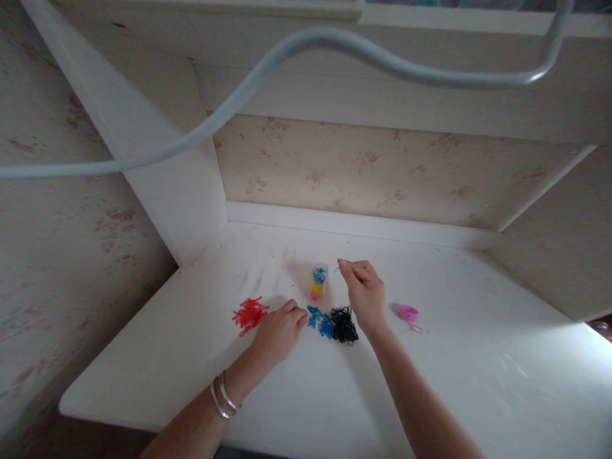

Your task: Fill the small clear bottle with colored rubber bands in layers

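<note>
A small clear jar (319, 280) stands on the white table, holding pink, yellow and blue bands in layers. My right hand (366, 293) is raised just right of the jar, thumb and forefinger pinched on a thin bluish rubber band. Beside a small pile of blue rubber bands (321, 320), my left hand (282, 331) rests low with its fingers drawn together; what they hold, if anything, is hidden. A heap of black rubber bands (344, 325) touches the blue ones on the right. Left of my left hand lies a pile of red rubber bands (249, 315).
A pink lid with a loop (409, 315) lies on the white table (454, 382), right of my right hand. White panels and a flowered wall (354, 166) close off the back. A pale, curved cable or tube (325, 39) crosses the upper view.
</note>
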`<state>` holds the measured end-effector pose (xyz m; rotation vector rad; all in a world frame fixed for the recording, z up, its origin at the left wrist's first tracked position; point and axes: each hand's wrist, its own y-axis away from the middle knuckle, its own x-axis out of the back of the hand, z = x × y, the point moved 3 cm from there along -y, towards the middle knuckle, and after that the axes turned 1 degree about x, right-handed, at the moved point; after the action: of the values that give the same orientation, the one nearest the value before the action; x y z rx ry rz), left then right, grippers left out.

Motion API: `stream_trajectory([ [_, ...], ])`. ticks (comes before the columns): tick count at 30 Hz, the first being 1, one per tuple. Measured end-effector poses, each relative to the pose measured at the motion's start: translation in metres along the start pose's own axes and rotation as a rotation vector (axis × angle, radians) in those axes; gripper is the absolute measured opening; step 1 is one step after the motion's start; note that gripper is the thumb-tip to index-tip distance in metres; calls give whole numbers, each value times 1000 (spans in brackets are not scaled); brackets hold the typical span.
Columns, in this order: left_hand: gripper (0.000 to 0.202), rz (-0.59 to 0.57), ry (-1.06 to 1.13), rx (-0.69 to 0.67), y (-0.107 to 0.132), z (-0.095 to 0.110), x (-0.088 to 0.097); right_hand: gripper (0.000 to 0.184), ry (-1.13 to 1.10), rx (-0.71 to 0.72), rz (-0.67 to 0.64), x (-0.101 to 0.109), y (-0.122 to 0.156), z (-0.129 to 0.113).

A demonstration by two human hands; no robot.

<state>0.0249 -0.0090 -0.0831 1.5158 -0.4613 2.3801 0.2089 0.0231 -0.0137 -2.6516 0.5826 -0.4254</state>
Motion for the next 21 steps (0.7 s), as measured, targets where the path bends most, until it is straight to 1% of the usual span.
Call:
stream_trajectory([
  [4,34,18,-19,6,1,0,2,34,29,31,-50,-17,-11,-5],
  [7,35,22,-19,9,2,0,4,36,52,52,-75,-26,-11,-2],
  [10,35,27,-22,14,3,1,5,41,63,40,-107,-31,-9,4],
  [13,35,30,-29,24,2,1,6,44,75,20,-109,-26,-8,8],
  [17,33,35,6,20,2,2,8,38,61,-11,-58,-9,-3,15],
  [19,31,47,34,11,3,2,10,34,61,-32,-39,1,4,21],
  [21,28,72,69,-6,3,2,11,33,82,-45,-55,8,14,28],
])
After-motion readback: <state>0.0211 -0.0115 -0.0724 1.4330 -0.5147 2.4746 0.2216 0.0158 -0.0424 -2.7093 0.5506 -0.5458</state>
